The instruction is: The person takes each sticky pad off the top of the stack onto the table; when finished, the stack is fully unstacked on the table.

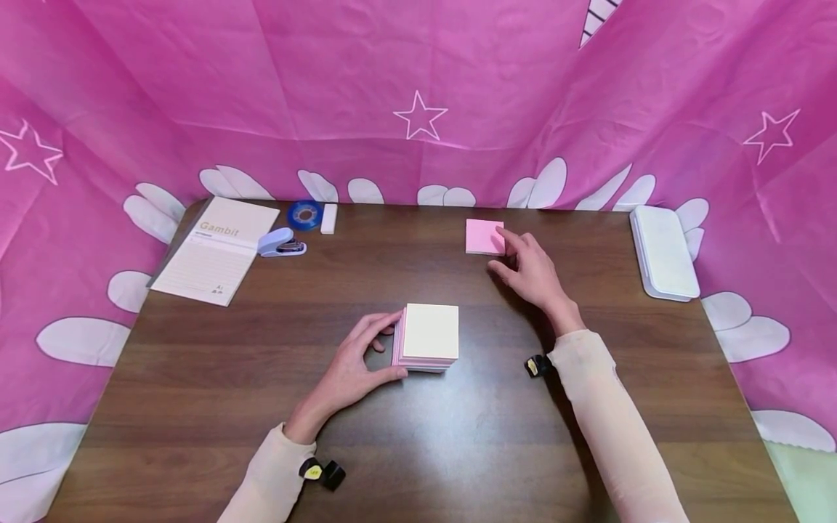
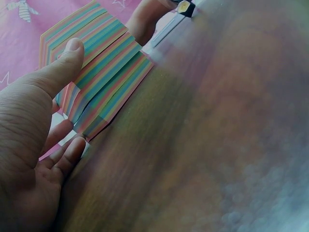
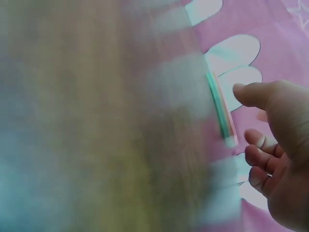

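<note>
A thick block of sticky notes [image 1: 430, 333], cream on top with pink layers below, sits mid-table. My left hand [image 1: 392, 346] grips its left side, thumb at the near corner and fingers at the far corner. In the left wrist view the block's striped edge [image 2: 96, 72] lies between thumb and fingers [image 2: 67, 154]. Farther back lies a thin pink note pad [image 1: 482, 236]. My right hand [image 1: 498, 250] is at its right edge, fingers loosely spread, the index tip touching the pad. The right wrist view is blurred and shows the pad's edge [image 3: 222, 111] just beyond my fingers [image 3: 256, 142].
At the back left of the brown table [image 1: 458, 436] lie a "Gambit" notepad [image 1: 212, 250], a pale stapler [image 1: 282, 243], a blue tape roll [image 1: 305, 215] and a small white block [image 1: 328, 218]. A white case [image 1: 663, 252] lies at the right edge. Pink cloth walls surround the table.
</note>
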Motion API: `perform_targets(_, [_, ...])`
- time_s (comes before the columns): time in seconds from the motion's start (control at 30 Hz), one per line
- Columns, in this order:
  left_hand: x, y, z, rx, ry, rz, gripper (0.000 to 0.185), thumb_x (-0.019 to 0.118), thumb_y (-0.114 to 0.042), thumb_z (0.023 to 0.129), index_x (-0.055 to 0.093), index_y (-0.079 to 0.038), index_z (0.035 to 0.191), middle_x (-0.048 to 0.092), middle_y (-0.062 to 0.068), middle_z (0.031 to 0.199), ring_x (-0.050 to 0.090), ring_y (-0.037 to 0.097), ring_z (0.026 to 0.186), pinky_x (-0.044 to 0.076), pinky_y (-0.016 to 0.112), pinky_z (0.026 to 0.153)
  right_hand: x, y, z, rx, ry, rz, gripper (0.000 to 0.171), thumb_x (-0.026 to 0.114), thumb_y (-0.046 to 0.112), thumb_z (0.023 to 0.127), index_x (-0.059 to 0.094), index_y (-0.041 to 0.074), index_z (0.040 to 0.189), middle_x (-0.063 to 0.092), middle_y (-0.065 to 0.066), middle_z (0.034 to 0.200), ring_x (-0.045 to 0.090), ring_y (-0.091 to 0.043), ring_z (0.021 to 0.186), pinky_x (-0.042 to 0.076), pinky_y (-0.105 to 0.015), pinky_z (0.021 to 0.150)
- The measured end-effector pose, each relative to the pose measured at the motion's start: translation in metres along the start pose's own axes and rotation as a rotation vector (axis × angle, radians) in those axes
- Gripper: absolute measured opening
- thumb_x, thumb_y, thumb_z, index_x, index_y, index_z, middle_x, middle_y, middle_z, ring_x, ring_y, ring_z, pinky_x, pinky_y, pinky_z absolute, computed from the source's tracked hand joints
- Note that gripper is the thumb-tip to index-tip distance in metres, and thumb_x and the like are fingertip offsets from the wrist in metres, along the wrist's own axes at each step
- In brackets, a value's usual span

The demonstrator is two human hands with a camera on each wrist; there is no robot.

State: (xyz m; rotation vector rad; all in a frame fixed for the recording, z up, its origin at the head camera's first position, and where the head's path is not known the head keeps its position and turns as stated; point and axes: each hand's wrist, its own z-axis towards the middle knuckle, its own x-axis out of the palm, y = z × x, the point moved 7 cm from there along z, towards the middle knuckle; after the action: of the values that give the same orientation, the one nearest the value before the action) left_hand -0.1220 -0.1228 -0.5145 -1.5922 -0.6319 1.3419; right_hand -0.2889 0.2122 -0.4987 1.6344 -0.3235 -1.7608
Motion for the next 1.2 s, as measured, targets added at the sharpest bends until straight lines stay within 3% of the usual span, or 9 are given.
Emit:
perform_targets(0.17, [0.001, -0.001, 0.001, 0.001, 0.000, -0.001, 0.091, 0.099, -0.031, 0.088, 0.052, -0.033, 0.166, 0.053, -0.001, 0.155, 0.056, 0.021, 0.117, 0.049, 0.038, 0.098, -0.018, 0.040, -0.023, -0.022, -0.071, 0.000, 0.063, 0.084, 0.019, 0.100, 0.061, 0.008, 0.158, 0.058, -0.015, 0.104, 0.056, -0.030, 0.088, 0.045, -0.044, 0.077])
perform_targets(0.37, [0.000, 0.000, 0.001, 0.004, -0.002, 0.009, 0.091, 0.099, -0.031, 0.087, 0.052, -0.034, 0.166, 0.053, -0.001, 0.154, 0.056, 0.020, 0.116, 0.049, 0.037, 0.098, -0.021, 0.080, -0.050, -0.138, -0.139, 0.076, 0.051, 0.086, 0.013, 0.099, 0.071, 0.006, 0.146, 0.059, -0.009, 0.091, 0.055, -0.022, 0.076, 0.043, -0.037, 0.071])
perform_targets(0.57, [0.000, 0.000, 0.000, 0.018, -0.008, 0.012, 0.092, 0.099, -0.029, 0.087, 0.052, -0.033, 0.166, 0.054, -0.002, 0.153, 0.057, 0.019, 0.114, 0.049, 0.036, 0.096, -0.017, 0.110, -0.074, -0.231, -0.142, 0.130, 0.045, 0.086, 0.011, 0.097, 0.075, 0.009, 0.141, 0.057, 0.000, 0.085, 0.049, -0.013, 0.070, 0.040, -0.028, 0.065])
perform_targets(0.77, [0.001, -0.001, 0.000, 0.022, -0.008, 0.014, 0.091, 0.099, -0.031, 0.087, 0.052, -0.032, 0.166, 0.054, -0.002, 0.153, 0.057, 0.019, 0.114, 0.049, 0.036, 0.096, -0.013, 0.135, -0.090, -0.282, -0.101, 0.168, 0.047, 0.087, 0.013, 0.096, 0.076, 0.010, 0.141, 0.057, 0.004, 0.083, 0.050, -0.010, 0.070, 0.041, -0.027, 0.064])
perform_targets(0.97, [0.000, -0.001, 0.002, 0.027, -0.012, 0.023, 0.091, 0.099, -0.033, 0.087, 0.053, -0.032, 0.166, 0.054, -0.001, 0.153, 0.057, 0.019, 0.115, 0.049, 0.036, 0.096, -0.003, 0.151, -0.097, -0.255, 0.036, 0.145, 0.066, 0.094, 0.027, 0.090, 0.069, 0.015, 0.150, 0.055, 0.006, 0.084, 0.049, -0.010, 0.073, 0.042, -0.031, 0.067])
perform_targets(1.1, [0.000, -0.002, 0.002, 0.038, -0.011, 0.022, 0.091, 0.099, -0.032, 0.087, 0.052, -0.032, 0.166, 0.054, -0.001, 0.153, 0.057, 0.019, 0.115, 0.050, 0.036, 0.096, 0.006, 0.155, -0.098, -0.218, 0.110, 0.057, 0.091, 0.100, 0.044, 0.080, 0.062, 0.017, 0.158, 0.054, 0.006, 0.086, 0.050, -0.011, 0.077, 0.042, -0.033, 0.069])
perform_targets(1.2, [0.000, -0.001, 0.001, 0.037, -0.009, 0.021, 0.092, 0.099, -0.032, 0.087, 0.052, -0.033, 0.166, 0.054, -0.001, 0.152, 0.057, 0.019, 0.114, 0.049, 0.035, 0.096, 0.013, 0.158, -0.098, -0.219, 0.138, -0.005, 0.099, 0.102, 0.051, 0.075, 0.061, 0.014, 0.158, 0.055, 0.005, 0.088, 0.051, -0.011, 0.078, 0.044, -0.033, 0.069])
